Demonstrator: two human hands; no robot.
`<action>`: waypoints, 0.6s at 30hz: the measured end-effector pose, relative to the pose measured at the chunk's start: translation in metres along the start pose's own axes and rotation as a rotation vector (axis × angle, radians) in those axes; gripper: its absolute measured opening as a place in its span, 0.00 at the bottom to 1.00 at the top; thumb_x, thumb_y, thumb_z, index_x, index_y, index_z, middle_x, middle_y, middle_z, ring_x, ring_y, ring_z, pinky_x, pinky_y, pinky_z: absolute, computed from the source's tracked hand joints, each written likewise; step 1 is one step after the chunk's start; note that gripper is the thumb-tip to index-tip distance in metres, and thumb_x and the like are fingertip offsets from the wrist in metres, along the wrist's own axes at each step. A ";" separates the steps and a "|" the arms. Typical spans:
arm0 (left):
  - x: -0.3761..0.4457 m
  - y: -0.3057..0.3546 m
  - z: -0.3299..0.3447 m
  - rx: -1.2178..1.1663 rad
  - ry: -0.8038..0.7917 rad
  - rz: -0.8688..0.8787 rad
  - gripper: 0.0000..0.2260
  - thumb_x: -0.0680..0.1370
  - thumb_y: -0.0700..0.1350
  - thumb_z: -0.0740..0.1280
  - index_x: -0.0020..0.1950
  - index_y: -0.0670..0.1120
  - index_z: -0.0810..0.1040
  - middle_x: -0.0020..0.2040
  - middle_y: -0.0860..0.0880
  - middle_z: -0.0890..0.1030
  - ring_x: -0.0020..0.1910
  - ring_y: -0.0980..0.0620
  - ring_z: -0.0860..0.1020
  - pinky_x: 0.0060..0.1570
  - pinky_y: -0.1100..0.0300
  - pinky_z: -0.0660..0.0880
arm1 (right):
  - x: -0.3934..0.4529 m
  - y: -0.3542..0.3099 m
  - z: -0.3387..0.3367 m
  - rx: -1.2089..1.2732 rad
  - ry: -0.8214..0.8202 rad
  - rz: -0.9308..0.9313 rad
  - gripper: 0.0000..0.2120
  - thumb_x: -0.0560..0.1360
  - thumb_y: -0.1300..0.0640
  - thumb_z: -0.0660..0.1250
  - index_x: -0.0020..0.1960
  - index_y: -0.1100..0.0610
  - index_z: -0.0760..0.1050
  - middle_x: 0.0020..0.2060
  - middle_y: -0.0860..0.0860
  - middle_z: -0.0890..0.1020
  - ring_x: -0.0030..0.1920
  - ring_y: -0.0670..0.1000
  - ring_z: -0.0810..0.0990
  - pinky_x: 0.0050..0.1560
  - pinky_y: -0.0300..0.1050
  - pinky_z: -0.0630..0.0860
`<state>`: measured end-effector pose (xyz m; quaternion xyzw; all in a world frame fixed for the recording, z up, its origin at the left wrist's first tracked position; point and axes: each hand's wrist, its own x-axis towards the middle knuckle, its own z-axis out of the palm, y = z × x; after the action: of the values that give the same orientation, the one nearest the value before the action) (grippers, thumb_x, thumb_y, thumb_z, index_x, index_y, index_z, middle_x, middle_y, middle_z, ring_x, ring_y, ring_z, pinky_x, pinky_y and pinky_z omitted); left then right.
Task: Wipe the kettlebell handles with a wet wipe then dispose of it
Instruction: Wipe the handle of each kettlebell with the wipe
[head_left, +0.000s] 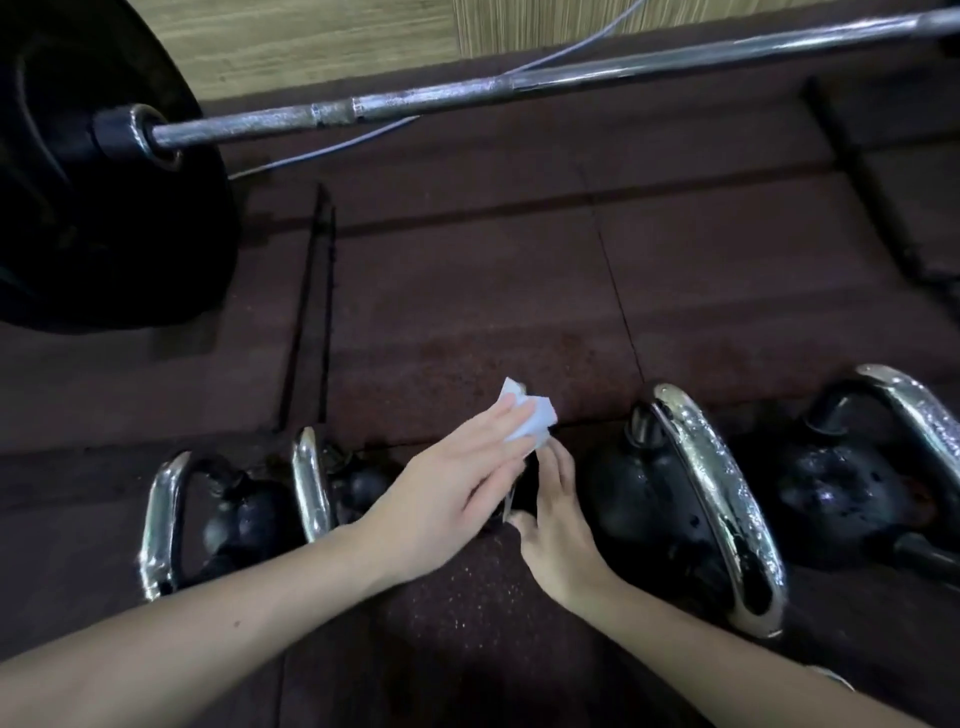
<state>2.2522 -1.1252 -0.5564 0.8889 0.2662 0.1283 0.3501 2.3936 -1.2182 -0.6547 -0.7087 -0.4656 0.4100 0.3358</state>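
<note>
Fingers (511, 415) of the left hand (441, 499) are pressed flat on a crumpled white wet wipe (530, 418) at frame centre. Beneath it, a mostly hidden kettlebell handle (508, 501) runs toward the lower frame. The right hand (558, 525) is open, steadying just beside. Shiny chrome handles (711, 493) lie right.

One head-worn wide-angle view looks steeply down, close over a kettlebell row (701, 499) on the floor (467, 291).
</note>
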 end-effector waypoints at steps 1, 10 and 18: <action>0.002 -0.003 -0.001 0.001 0.012 0.018 0.20 0.87 0.38 0.64 0.80 0.47 0.73 0.83 0.61 0.63 0.84 0.60 0.58 0.82 0.59 0.59 | 0.000 0.000 0.001 -0.014 0.015 -0.012 0.45 0.74 0.72 0.69 0.83 0.54 0.49 0.80 0.46 0.49 0.78 0.37 0.58 0.76 0.28 0.57; 0.054 0.013 0.001 -0.246 0.061 -0.410 0.20 0.90 0.48 0.56 0.83 0.55 0.68 0.85 0.58 0.58 0.77 0.64 0.68 0.71 0.80 0.57 | 0.002 0.006 0.005 0.023 0.053 -0.045 0.46 0.72 0.78 0.68 0.83 0.59 0.52 0.79 0.52 0.53 0.73 0.26 0.54 0.65 0.15 0.53; -0.021 0.015 0.015 -0.007 -0.029 -0.053 0.25 0.88 0.36 0.59 0.85 0.43 0.60 0.88 0.54 0.51 0.87 0.51 0.47 0.84 0.58 0.50 | 0.002 0.007 0.002 0.046 0.036 -0.029 0.45 0.75 0.75 0.69 0.84 0.57 0.50 0.79 0.47 0.52 0.76 0.31 0.56 0.67 0.17 0.56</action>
<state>2.2471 -1.1545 -0.5579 0.8821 0.2838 0.1071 0.3605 2.3948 -1.2184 -0.6619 -0.7012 -0.4603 0.4027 0.3664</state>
